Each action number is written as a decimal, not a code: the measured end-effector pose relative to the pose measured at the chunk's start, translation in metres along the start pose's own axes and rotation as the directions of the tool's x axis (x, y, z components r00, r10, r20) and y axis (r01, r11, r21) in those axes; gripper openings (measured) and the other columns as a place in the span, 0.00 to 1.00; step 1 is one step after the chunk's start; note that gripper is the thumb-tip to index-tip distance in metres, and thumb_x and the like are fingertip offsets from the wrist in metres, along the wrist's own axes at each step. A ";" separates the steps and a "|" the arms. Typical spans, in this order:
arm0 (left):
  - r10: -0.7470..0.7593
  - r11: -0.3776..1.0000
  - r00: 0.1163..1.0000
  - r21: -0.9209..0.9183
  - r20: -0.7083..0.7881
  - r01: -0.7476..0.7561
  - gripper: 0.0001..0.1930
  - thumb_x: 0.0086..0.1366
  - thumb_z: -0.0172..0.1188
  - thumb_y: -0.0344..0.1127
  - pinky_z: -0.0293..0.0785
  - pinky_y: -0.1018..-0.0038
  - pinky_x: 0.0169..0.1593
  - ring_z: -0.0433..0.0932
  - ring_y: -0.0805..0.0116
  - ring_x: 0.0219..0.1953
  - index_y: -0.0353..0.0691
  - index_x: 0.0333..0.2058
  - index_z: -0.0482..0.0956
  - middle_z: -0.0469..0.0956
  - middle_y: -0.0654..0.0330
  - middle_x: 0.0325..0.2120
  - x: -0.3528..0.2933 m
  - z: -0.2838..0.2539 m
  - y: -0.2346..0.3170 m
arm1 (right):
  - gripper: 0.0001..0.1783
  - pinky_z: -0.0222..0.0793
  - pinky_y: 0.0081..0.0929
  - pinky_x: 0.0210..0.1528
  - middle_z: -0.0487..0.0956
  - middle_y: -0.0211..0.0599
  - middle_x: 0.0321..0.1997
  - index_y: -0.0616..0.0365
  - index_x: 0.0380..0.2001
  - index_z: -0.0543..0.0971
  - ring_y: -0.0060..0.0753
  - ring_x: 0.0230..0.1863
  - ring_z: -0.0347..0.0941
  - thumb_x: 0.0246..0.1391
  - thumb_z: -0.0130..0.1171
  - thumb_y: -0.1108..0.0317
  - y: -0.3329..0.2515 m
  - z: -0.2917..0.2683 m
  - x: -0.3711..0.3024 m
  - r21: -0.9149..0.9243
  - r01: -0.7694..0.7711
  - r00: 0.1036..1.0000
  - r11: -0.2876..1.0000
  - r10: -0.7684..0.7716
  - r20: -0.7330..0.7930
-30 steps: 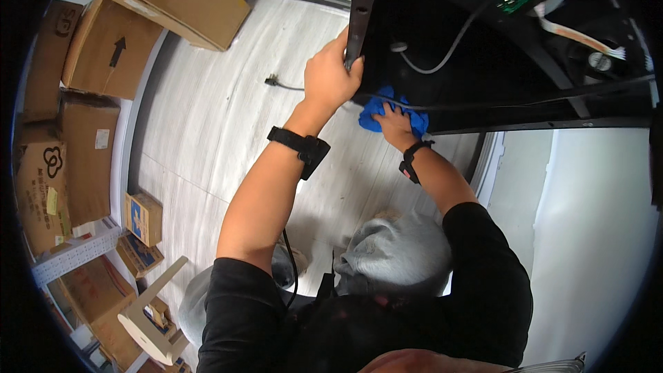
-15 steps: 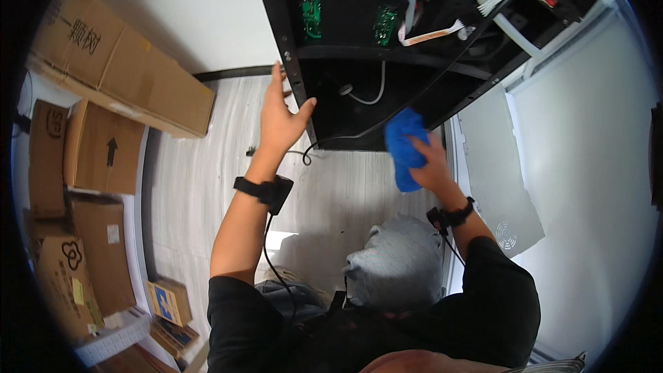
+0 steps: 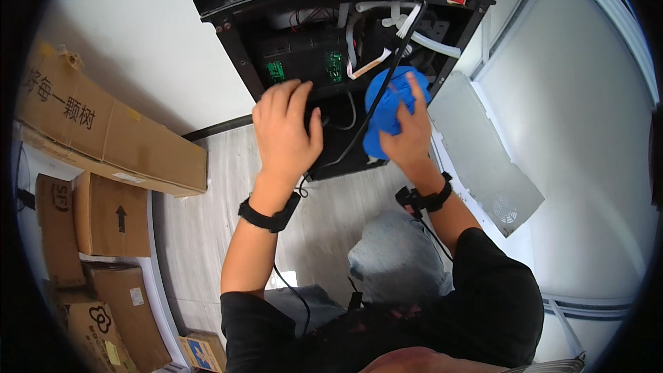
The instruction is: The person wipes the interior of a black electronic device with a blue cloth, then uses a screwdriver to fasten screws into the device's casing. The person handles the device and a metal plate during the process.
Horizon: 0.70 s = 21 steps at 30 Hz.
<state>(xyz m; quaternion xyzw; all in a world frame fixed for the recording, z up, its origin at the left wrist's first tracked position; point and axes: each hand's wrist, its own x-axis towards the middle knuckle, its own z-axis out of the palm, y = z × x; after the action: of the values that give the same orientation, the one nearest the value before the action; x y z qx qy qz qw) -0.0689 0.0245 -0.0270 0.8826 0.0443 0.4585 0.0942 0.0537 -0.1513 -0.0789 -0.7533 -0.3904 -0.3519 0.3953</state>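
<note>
A black appliance point(image 3: 304, 3) stands in front of me with its back open. Green circuit boards point(image 3: 334, 67), pale hoses point(image 3: 438, 46) and a black cable point(image 3: 370, 119) show in it. My right hand point(image 3: 411, 132) presses a blue cloth point(image 3: 388, 112) against the appliance's lower right part, fingers partly spread over it. The black cable crosses in front of the cloth. My left hand point(image 3: 284, 128), holding nothing, lies by the left frame post with its fingers stretched out and thumb apart; whether it touches the post I cannot tell.
Cardboard boxes point(image 3: 117, 128) line the left side. A grey metal panel point(image 3: 483, 152) with a round vent leans at the right beside a white partition point(image 3: 580, 124). Straps with thin cables are on both wrists, and my knee point(image 3: 394, 255) is below the hands.
The view has shifted, and more of the appliance's top shows. My right hand has moved the blue cloth up against the appliance's right side. The left hand has turned, its back now showing.
</note>
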 end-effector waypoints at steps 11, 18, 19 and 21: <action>-0.056 0.998 0.998 0.010 -0.005 0.056 0.16 0.50 0.62 0.27 0.59 0.69 0.44 0.71 0.63 0.40 0.41 0.40 0.79 0.76 0.62 0.37 -0.007 0.006 -0.006 | 0.31 0.68 0.44 0.56 0.66 0.48 0.64 0.56 0.47 0.80 0.58 0.58 0.69 0.32 0.59 0.82 0.038 -0.009 -0.012 -0.006 -0.069 0.997 0.998 0.069 0.025; -0.033 0.999 0.998 0.024 -0.047 0.035 0.15 0.50 0.62 0.28 0.59 0.68 0.42 0.71 0.64 0.39 0.42 0.40 0.79 0.76 0.64 0.36 -0.006 0.013 -0.009 | 0.36 0.70 0.35 0.52 0.66 0.49 0.64 0.57 0.48 0.80 0.55 0.55 0.70 0.24 0.54 0.80 0.022 0.002 -0.005 0.089 -0.101 0.993 0.991 0.105 -0.045; -0.038 0.999 0.998 0.013 -0.043 0.038 0.15 0.50 0.62 0.28 0.59 0.68 0.42 0.71 0.63 0.39 0.42 0.40 0.79 0.76 0.63 0.36 -0.006 0.014 -0.009 | 0.36 0.70 0.35 0.53 0.66 0.50 0.64 0.57 0.48 0.80 0.55 0.55 0.70 0.25 0.54 0.80 0.022 0.000 -0.006 0.081 -0.097 0.995 0.992 0.100 -0.031; -0.047 0.999 0.998 0.007 -0.044 0.048 0.15 0.50 0.62 0.28 0.59 0.69 0.42 0.71 0.63 0.40 0.42 0.40 0.79 0.77 0.63 0.36 -0.005 0.010 -0.008 | 0.36 0.70 0.35 0.53 0.66 0.50 0.64 0.56 0.48 0.80 0.55 0.55 0.70 0.25 0.54 0.80 0.023 -0.006 -0.001 0.082 -0.082 0.997 0.993 0.082 -0.003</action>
<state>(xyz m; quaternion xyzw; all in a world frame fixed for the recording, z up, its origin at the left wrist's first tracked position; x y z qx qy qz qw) -0.0637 0.0306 -0.0380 0.8715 0.0691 0.4750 0.1005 0.0720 -0.1658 -0.0846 -0.7507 -0.3720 -0.3216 0.4411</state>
